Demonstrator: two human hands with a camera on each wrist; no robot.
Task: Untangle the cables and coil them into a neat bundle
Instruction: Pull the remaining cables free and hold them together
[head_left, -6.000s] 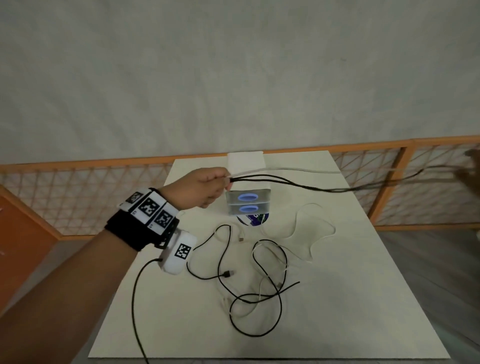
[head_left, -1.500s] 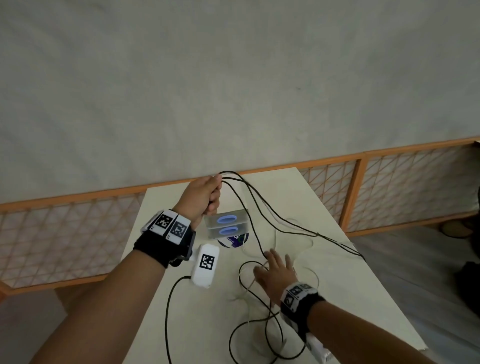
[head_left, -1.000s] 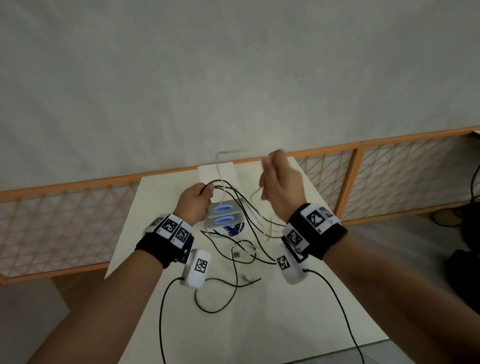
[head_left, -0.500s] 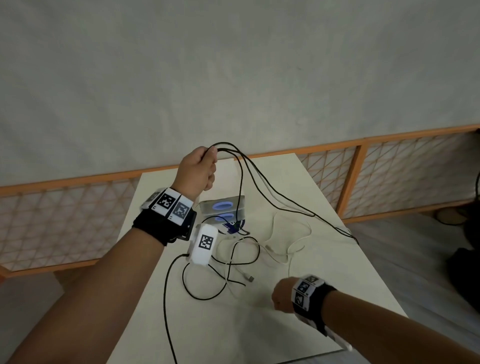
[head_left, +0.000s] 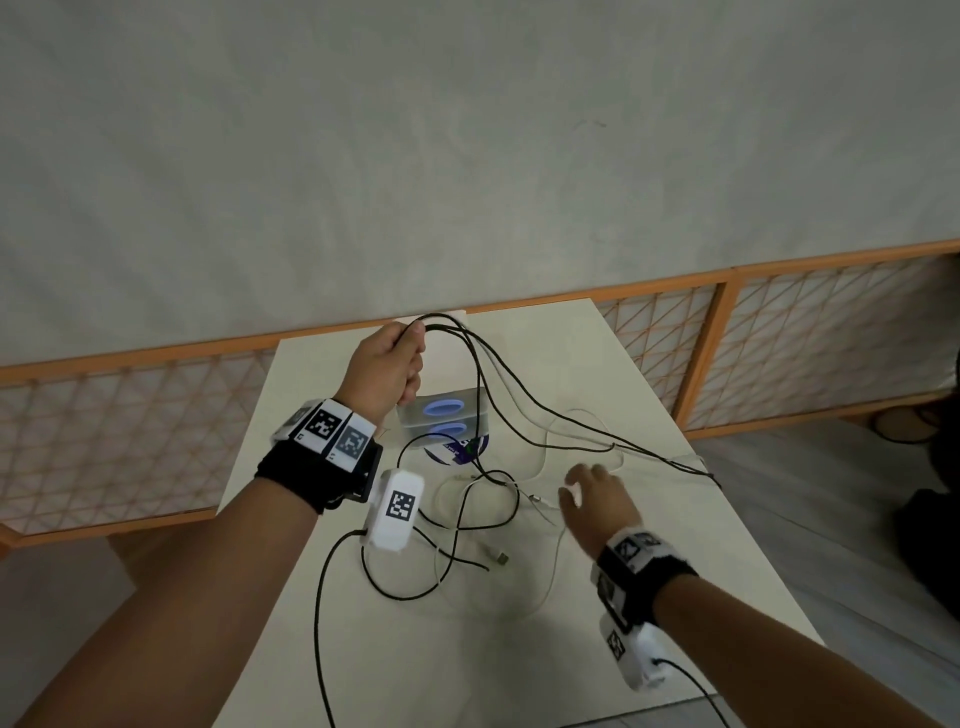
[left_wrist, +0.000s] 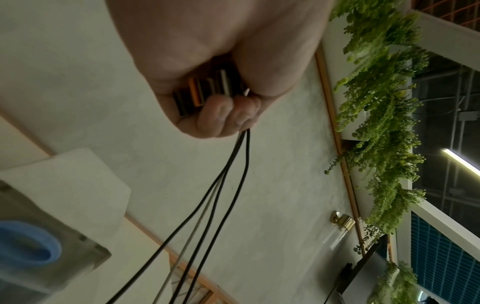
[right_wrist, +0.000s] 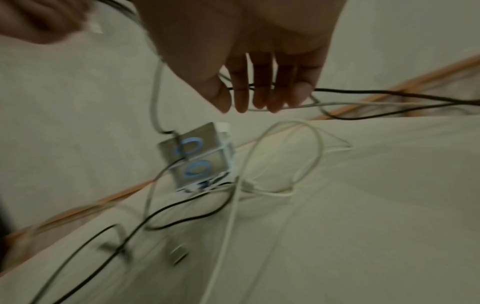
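Note:
My left hand (head_left: 387, 364) is raised above the far end of the table and grips the plug ends of several cables (left_wrist: 205, 92), black and white. Their strands (head_left: 524, 410) droop from it toward the table's right edge. More black cable (head_left: 457, 525) and white cable (head_left: 550, 566) lie looped and crossed on the table's middle, with a loose USB plug (head_left: 501, 558) among them. My right hand (head_left: 592, 493) hovers low over the white loops, fingers (right_wrist: 259, 92) straight and together, holding nothing; the drooping strands pass beyond its fingertips.
A clear box with two blue rings (head_left: 441, 415) stands at the far middle of the white table (head_left: 675, 597), on a round printed disc (head_left: 457, 447). A white block (left_wrist: 64, 185) sits behind it. An orange lattice fence (head_left: 779, 332) runs behind and right.
My right hand has come up from the near table edge and forward to the white loops, its fingers now spread straight. The left hand has dropped slightly, still gripping the cable ends.

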